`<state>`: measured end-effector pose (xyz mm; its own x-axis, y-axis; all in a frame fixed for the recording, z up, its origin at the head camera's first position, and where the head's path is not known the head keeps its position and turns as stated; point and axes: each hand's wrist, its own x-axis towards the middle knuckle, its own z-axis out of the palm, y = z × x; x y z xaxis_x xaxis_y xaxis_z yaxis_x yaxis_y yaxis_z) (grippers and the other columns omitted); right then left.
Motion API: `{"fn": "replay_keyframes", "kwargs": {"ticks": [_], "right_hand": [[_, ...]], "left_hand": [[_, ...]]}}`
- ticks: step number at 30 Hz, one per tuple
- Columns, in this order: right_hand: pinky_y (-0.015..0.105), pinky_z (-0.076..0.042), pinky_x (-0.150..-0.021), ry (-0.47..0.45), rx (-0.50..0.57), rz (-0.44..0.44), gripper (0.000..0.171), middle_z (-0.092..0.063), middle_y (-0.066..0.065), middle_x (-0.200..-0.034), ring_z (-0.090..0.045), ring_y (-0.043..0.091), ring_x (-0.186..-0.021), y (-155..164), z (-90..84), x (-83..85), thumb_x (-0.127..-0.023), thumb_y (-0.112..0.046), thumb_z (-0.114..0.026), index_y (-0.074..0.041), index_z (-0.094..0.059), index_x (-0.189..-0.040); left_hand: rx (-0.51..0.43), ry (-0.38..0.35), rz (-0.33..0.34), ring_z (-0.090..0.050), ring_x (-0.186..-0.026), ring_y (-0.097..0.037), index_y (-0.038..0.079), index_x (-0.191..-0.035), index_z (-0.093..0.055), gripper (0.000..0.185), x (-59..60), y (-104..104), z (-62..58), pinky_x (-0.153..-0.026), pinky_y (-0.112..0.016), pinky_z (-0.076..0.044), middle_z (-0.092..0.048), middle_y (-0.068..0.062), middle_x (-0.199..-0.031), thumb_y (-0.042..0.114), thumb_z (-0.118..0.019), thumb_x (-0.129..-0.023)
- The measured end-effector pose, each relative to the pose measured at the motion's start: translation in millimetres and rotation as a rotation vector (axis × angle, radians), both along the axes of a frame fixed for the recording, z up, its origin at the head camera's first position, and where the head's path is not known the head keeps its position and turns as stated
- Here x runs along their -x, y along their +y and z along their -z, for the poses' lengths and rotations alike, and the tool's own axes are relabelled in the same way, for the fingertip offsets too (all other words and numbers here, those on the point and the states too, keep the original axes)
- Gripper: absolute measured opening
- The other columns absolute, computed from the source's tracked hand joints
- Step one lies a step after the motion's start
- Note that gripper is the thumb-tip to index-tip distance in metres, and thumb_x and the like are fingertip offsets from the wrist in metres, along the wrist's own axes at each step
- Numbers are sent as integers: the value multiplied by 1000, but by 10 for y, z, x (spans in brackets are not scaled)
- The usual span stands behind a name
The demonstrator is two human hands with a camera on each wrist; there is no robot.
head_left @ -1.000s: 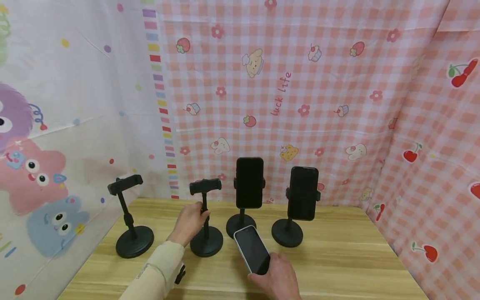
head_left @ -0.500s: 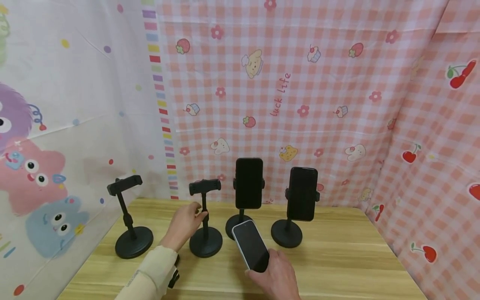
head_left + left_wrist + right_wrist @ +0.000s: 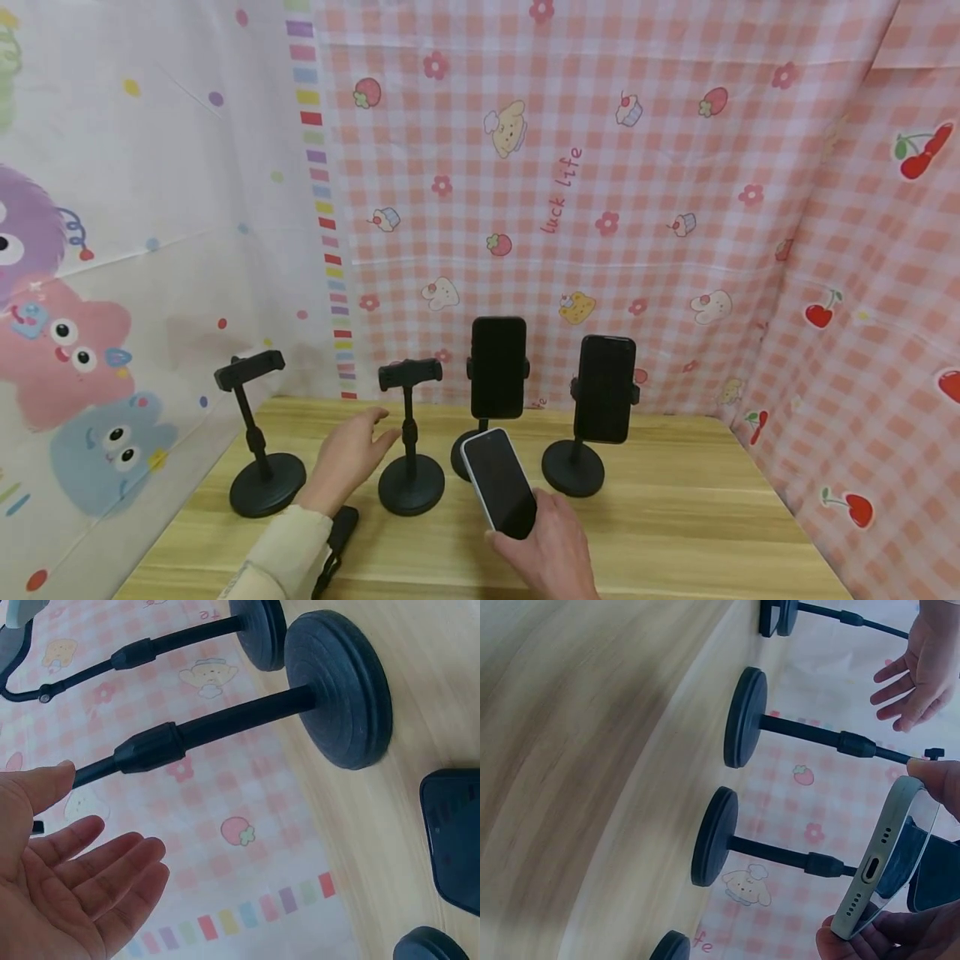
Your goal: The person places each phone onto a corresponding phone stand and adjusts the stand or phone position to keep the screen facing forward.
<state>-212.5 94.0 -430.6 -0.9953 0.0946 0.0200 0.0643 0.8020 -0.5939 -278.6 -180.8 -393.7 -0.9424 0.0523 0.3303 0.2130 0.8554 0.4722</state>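
Four black stands stood in a row on the wooden table (image 3: 675,517). Taking the second stand (image 3: 410,433) from the left as my mark: my left hand (image 3: 347,457) hovered just left of its pole, fingers spread and relaxed, holding nothing, apart from the pole. My right hand (image 3: 551,550) was in front and to the right of that stand, gripping the white-cased phone (image 3: 499,482) by its lower end, dark screen tilted up. Right of the same stand, two others each held an upright dark phone; the far-left one (image 3: 258,433) sat empty.
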Motion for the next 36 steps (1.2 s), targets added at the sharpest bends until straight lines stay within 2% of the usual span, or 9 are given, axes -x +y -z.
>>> {"fn": "replay_keyframes", "kwargs": {"ticks": [5,10,20,28,36], "right_hand": [[44,-49,-78,28,22,-4,93,-55,12,-101,-53,26,-88,-23,-31,-15,-64,-56,-86,5,-58,-127],[44,-48,-79,32,49,-18,92,-56,12,-103,-52,25,-90,-41,-62,-30,-64,-57,-86,4,-58,-127],[44,-49,-77,81,81,-27,90,-56,9,-100,-51,23,-88,-114,-138,-66,-64,-58,-85,2,-59,-126],[44,-49,-77,106,121,-21,89,-55,8,-101,-51,23,-89,-193,-211,-75,-65,-58,-85,1,-59,-127],[43,-50,-76,158,144,-22,90,-56,9,-107,-52,23,-89,-269,-285,-72,-66,-58,-85,0,-58,-129]], "left_hand": [[-19,12,1,-65,-103,-38,-2,-130,-59,45,-48,-67,-53,-84,-53,-51,-65,-22,-122,29,-64,-98],[-37,-7,-7,-64,-105,-39,-1,-135,-56,49,-86,-108,-120,-85,-54,-51,-62,-23,-127,32,-62,-99],[-15,27,-24,-64,-107,-38,0,-134,-57,47,-154,-149,-239,-85,-55,-51,-65,-22,-122,32,-63,-99],[-32,21,-28,-62,-110,-38,1,-137,-55,50,-219,-165,-320,-86,-55,-51,-63,-22,-127,34,-61,-100],[-48,109,-15,-63,-108,-38,0,-135,-55,48,-252,-169,-384,-85,-56,-51,-63,-22,-126,31,-62,-99]]}}
